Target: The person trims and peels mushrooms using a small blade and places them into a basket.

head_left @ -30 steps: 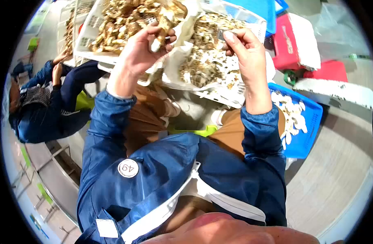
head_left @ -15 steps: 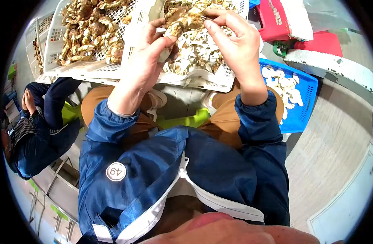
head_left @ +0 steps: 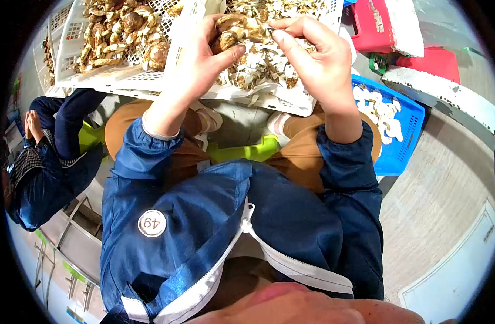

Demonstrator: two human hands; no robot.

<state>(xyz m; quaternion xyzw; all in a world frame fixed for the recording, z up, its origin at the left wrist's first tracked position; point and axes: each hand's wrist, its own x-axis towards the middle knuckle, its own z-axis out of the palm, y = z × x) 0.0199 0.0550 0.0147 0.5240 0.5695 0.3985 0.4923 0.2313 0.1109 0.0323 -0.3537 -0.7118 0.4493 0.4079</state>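
tiny thing (head_left: pixel 269 29) in R hand (head_left: pixel 324 59) 2 small 2 ID tbh, white crates' (head_left: pixel 118 85) far ends cut off, L co-worker (head_left: pixel 48 186) partly too

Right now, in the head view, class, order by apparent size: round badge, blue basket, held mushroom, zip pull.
1. Blue basket
2. Mushroom, in the left hand
3. Round badge
4. Zip pull

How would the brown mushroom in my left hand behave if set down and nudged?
The brown mushroom looks thick, so it is probably fairly stiff in your left hand. Its lumpy, uneven outline suggests wobbling rather than rolling smoothly.
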